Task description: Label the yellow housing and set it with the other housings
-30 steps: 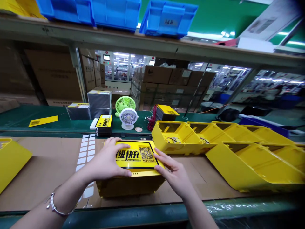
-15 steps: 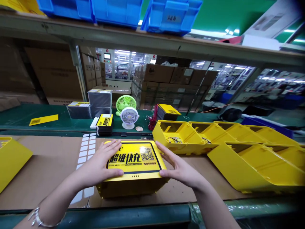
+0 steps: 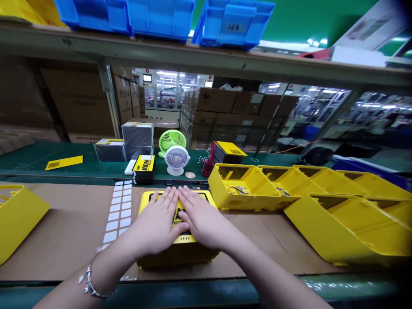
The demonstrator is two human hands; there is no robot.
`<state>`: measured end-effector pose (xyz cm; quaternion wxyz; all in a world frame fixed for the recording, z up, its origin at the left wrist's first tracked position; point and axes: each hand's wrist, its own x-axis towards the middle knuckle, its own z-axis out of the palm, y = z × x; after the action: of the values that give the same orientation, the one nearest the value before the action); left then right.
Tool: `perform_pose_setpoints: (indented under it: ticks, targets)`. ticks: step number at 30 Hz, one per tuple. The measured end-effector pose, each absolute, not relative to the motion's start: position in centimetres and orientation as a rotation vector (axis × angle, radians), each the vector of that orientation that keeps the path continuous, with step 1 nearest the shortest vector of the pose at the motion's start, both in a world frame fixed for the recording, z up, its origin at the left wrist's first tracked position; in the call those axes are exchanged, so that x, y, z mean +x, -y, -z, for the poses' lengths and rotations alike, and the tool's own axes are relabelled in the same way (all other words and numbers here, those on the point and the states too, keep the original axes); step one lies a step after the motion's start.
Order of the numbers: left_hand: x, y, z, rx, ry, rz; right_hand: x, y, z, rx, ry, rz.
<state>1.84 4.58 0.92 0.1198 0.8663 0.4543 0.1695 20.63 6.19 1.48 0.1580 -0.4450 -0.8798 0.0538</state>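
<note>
both my hands, left hand (image 3: 157,225) and right hand (image 3: 202,221), lie flat with fingers spread on the yellow label panel (image 3: 175,219), pressing it onto the yellow housing (image 3: 177,255) just left of the open yellow shells (image 3: 244,189). i judge this the pressing-down step; next calls for even pressure toward the edges.

A factory assembly line: a row of open yellow plastic housings (image 3: 289,184) at right, blue plastic bins (image 3: 161,17) along the top, stacked brown cardboard cartons (image 3: 222,103) at centre.

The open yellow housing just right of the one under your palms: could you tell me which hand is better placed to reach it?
Probably the right hand: it lies flat on the labelled housing nearer the open yellow housing; the left hand would have to cross over.
</note>
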Motion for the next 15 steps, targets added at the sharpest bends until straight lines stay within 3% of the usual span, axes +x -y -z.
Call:
perform_pose_setpoints:
  ticks: [9,15]
  targets:
    - [-2.8,-3.9,-0.9,2.418,-1.293,-0.555,25.8,-4.4,-1.5,-1.545,2.433,-0.260]
    - [1.3,-3.8,-0.9,2.444,-1.221,-0.609,21.3,-3.9,-1.2,-1.389,2.583,-0.166]
